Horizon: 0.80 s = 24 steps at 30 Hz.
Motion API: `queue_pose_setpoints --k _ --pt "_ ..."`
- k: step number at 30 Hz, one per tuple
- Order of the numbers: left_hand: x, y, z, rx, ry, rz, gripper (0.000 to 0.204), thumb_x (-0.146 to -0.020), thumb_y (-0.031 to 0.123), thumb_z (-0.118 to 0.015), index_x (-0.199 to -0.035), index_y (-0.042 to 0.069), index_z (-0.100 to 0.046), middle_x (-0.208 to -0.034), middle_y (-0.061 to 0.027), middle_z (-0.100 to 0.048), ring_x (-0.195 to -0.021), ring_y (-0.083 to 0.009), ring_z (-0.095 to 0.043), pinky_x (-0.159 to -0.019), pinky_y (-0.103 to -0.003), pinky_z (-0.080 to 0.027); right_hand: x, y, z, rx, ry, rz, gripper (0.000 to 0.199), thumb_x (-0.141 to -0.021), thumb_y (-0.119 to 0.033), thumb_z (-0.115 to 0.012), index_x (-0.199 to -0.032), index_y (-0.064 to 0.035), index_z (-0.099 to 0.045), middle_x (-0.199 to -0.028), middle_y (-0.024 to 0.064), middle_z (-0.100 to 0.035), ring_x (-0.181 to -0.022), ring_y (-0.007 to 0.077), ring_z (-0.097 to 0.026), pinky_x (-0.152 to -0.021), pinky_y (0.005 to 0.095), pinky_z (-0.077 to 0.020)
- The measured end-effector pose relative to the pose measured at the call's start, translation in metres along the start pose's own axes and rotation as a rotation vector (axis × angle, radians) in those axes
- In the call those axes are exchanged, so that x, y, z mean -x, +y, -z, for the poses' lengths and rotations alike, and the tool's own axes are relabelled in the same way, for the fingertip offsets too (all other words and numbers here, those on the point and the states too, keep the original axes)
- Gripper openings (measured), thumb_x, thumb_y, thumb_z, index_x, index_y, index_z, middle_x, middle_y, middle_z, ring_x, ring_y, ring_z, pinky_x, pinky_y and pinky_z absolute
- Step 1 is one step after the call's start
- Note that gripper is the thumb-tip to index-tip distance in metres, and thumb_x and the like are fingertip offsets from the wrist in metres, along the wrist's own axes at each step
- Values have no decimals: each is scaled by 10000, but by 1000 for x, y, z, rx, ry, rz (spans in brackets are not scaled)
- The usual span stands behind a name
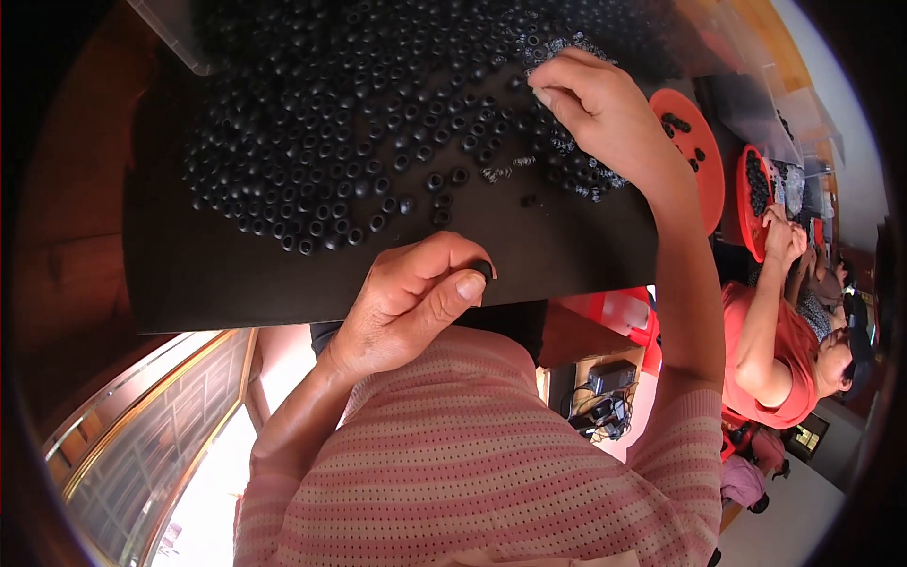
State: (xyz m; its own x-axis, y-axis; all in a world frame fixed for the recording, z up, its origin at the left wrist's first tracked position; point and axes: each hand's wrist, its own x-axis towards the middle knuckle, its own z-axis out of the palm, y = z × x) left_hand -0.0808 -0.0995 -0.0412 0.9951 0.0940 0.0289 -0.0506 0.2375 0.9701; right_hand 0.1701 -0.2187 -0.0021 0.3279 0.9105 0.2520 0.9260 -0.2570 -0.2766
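My left hand (406, 302) is at the near edge of the dark table (236, 283), thumb and forefinger closed on a small black round cap (484, 268). Farther right, my right hand (600, 109) hangs over a heap of small shiny, clear-looking coiled pieces (593, 175). Its thumb and fingertips are pinched together; whatever is between them is too small to make out. Many black hollow caps (312, 189) are spread across the table beyond my left hand, most with their round openings showing. A few coiled pieces (496, 174) lie apart from the heap, among the nearer caps.
A red-orange round tray (704, 194) with some black pieces sits right of my right forearm. Beyond it, a co-worker in a red shirt (770, 350) works at another red tray (751, 227). A clear plastic bin (170, 33) stands far left. Cables (605, 416) lie on a shelf below.
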Motion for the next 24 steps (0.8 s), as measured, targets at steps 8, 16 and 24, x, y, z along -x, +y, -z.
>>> queue_pose_setpoints --k 8,16,24 --pt "-3 -7 0 -87 -6 -116 286 -993 263 -535 -992 -15 -601 -750 -28 -578 -558 -48 -437 -508 -201 -370 26 -24 19 -290 -171 -131 65 -856 21 -604 -916 -3 -600 -787 42 -520 -676 151 -521 -594 271 -412" --pt "-2 1 -1 -119 -20 -47 157 -958 136 -588 -965 -21 -592 -812 -50 -576 -663 -118 -523 -612 -252 -441 37 -35 -4 -10 -151 -18 136 -806 -45 -664 -922 -28 -595 -836 83 -518 -695 273 -591 -592 372 -466" --pt "-10 20 -17 -406 51 -13 123 -919 100 -620 -945 -16 -585 -750 -101 -579 -612 -190 -564 -558 -299 -453 41 -34 -12 15 -31 28 90 -799 -68 -647 -844 -43 -574 -826 81 -554 -717 306 -612 -580 408 -490"
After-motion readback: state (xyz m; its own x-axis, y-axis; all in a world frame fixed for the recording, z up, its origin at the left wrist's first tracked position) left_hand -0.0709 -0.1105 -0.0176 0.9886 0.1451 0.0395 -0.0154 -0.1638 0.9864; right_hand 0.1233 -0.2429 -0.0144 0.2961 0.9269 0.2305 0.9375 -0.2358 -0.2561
